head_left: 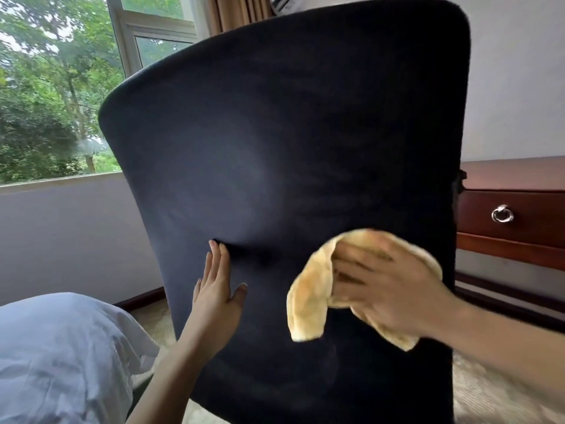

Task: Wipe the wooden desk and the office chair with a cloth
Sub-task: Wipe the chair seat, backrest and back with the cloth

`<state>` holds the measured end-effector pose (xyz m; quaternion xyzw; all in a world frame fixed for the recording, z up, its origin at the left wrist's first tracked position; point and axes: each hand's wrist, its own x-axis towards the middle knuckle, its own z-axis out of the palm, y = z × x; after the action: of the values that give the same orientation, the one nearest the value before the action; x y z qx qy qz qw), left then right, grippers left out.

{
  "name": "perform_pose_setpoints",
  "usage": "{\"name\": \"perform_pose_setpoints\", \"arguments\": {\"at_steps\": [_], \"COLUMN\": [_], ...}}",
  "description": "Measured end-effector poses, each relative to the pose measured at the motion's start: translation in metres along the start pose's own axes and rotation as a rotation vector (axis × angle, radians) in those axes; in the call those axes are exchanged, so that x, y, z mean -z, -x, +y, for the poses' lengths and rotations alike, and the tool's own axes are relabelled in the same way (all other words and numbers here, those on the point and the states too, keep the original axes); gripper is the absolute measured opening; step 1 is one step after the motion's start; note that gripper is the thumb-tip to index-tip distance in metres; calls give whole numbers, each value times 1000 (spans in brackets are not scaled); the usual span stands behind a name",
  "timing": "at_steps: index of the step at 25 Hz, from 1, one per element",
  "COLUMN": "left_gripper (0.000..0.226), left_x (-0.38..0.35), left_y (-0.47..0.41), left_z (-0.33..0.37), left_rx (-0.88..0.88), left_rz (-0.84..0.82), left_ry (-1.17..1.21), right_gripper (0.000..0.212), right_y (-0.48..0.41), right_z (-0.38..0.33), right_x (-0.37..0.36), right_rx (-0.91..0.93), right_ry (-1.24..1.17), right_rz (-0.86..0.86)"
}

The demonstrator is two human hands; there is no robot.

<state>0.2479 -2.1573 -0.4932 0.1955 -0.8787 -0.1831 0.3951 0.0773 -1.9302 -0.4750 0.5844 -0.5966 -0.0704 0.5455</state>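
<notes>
The dark navy backrest of the office chair [290, 133] fills most of the view, seen from behind. My left hand [215, 289] lies flat on its lower left part with straight fingers pointing up. My right hand [388, 286] presses a yellow cloth [308, 298] against the lower right of the backrest with spread fingers; the cloth bunches around the hand and hangs down at its left. The wooden desk [516, 175] shows at the right behind the chair, with a drawer and a ring pull [502, 214].
A bed with white bedding [58, 356] sits at the lower left. A window [61, 87] with trees outside is at the upper left. Patterned carpet [495, 399] covers the floor, and a plain wall stands behind the desk.
</notes>
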Motion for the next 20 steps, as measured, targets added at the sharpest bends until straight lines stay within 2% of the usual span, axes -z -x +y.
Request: {"name": "perform_pose_setpoints", "arguments": {"at_steps": [6, 11, 15, 17, 20], "left_gripper": [84, 81, 74, 77, 79], "left_x": [0, 0, -2, -2, -2], "left_y": [6, 2, 4, 3, 4], "left_z": [2, 7, 11, 13, 13], "left_rx": [-12, 43, 87, 102, 121], "left_rz": [-34, -55, 5, -31, -35], "left_ry": [-112, -129, -156, -154, -307], "right_gripper": [45, 43, 44, 41, 40], "right_y": [-80, -118, -84, -47, 10], "right_z": [68, 42, -11, -38, -57], "right_x": [36, 32, -4, -20, -35], "right_rx": [-162, -206, -46, 74, 198], "right_ry": [120, 178, 125, 80, 103], "right_rz": [127, 165, 27, -42, -114]}}
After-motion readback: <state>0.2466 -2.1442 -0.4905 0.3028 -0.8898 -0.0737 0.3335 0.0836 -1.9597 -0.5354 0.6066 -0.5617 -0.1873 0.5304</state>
